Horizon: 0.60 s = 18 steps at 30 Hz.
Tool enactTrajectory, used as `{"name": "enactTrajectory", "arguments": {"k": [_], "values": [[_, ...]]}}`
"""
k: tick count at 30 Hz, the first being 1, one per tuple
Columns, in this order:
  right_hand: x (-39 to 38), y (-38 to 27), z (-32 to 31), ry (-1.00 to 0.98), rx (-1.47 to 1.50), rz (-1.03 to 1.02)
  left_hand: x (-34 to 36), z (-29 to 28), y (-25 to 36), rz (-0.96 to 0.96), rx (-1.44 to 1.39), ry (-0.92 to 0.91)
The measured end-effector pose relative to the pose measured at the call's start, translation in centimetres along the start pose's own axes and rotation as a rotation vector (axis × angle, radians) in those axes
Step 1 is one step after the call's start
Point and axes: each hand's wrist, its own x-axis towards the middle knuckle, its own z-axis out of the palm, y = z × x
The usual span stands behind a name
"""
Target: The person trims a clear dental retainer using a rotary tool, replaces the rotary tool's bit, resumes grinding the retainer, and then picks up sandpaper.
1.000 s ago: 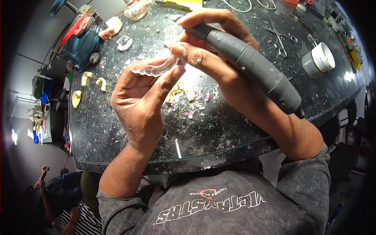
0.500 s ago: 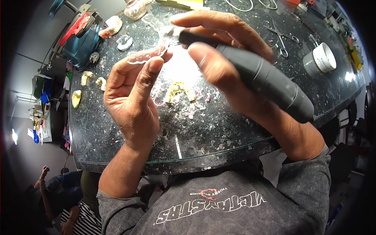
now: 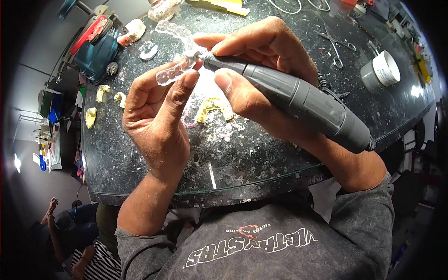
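Observation:
Between the thumb and fingers of my left hand (image 3: 161,102) is a clear dental aligner (image 3: 171,74), its arch curving up and away from the fingertips. My right hand (image 3: 261,70) is wrapped round a dark grey rotary handpiece (image 3: 298,95), which slants from lower right to upper left. The small pale tip of the handpiece meets the aligner near its middle; fingers partly cover this spot. Below the hands, a yellowish dental cast (image 3: 214,109) lies on the dark table (image 3: 261,161) among white shavings.
Small cast pieces (image 3: 102,93) lie at left, near a teal machine (image 3: 95,58) with a red handle. Scissors (image 3: 335,46) and a white tub (image 3: 386,68) are at right. A yellow object (image 3: 219,5) lies at the far edge. Another person (image 3: 86,252) sits at lower left.
The handpiece has shifted slightly left and its rear end lower, with my right thumb moving left. The aligner has turned a little in my left fingers.

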Motion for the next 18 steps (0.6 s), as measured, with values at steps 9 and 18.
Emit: {"name": "enactTrajectory", "arguments": {"k": [9,18], "values": [[0.23,-0.49,-0.43,-0.062,-0.003,0.039,0.02,0.02,-0.04,0.026,0.107,0.033],[0.09,-0.13,-0.21,-0.028,0.010,0.016,0.07,-0.01,-0.04,-0.022,-0.002,0.012]]}}
